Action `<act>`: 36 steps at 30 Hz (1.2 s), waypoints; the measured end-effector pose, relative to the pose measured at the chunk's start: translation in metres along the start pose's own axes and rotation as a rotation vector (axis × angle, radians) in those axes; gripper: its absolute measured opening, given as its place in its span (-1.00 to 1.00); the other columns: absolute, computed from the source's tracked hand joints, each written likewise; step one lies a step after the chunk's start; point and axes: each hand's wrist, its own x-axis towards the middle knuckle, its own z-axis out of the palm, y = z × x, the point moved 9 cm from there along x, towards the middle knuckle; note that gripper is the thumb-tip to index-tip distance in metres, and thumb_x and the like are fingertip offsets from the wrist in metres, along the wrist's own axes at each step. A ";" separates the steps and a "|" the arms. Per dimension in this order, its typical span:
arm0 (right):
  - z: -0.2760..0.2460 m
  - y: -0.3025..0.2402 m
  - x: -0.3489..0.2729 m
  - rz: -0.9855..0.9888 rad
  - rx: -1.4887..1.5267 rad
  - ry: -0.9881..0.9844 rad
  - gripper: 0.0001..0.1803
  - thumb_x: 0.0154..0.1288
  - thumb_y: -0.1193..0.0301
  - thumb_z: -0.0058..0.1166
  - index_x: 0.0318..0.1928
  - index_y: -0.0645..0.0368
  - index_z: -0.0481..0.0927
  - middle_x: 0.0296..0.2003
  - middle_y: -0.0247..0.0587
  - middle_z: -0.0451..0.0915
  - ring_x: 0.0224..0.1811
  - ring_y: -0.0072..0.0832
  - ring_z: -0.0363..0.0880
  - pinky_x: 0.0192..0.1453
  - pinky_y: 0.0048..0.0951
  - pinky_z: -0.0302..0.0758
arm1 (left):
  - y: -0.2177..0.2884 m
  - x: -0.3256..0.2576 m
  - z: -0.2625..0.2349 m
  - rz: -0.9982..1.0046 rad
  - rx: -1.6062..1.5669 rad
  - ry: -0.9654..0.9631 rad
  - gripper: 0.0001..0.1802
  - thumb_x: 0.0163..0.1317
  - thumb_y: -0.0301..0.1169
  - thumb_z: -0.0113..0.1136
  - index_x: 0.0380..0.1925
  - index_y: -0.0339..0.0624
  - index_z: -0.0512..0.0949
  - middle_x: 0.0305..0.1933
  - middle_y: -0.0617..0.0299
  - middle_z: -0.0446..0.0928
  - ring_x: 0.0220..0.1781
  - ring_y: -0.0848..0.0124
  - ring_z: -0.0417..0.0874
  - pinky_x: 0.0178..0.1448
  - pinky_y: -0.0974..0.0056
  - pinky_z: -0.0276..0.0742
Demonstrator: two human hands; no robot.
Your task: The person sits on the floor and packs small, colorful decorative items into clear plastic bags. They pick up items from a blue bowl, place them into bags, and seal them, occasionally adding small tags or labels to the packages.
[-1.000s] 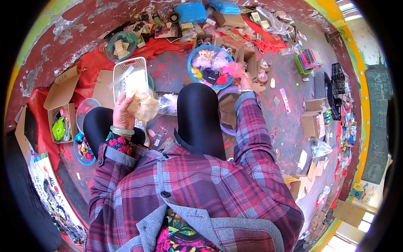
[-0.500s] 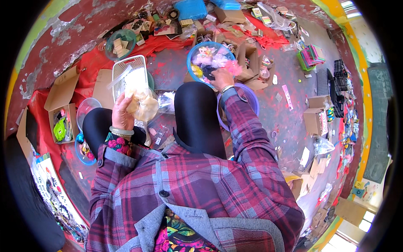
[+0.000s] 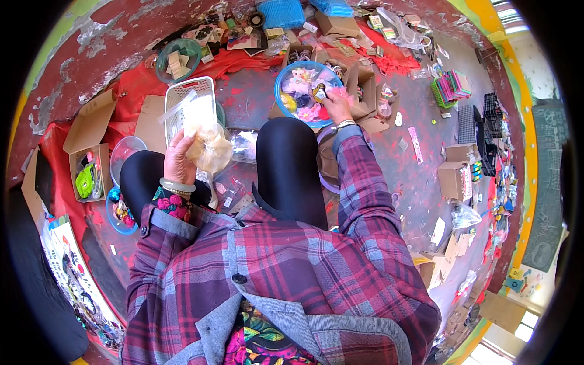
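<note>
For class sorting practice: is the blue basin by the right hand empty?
Not empty: pink pieces and a yellow one show inside the basin.

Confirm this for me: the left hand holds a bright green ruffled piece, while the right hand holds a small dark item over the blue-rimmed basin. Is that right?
Not quite: the ruffled piece in the left hand is cream, not bright green, as the head view shows. The right hand does hold a small dark item over the blue-rimmed basin.
</note>
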 end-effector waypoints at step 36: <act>-0.004 -0.335 -0.124 -0.384 0.585 -0.418 -0.78 0.13 0.58 0.10 -0.16 0.34 0.56 -0.33 -0.35 0.58 -0.29 -0.66 0.50 -0.18 -0.63 0.44 | -0.008 -0.044 0.045 -0.054 0.344 -0.524 -0.45 0.11 -0.55 0.19 0.13 -0.27 0.28 0.03 0.14 0.45 0.06 0.40 0.46 0.16 0.29 0.37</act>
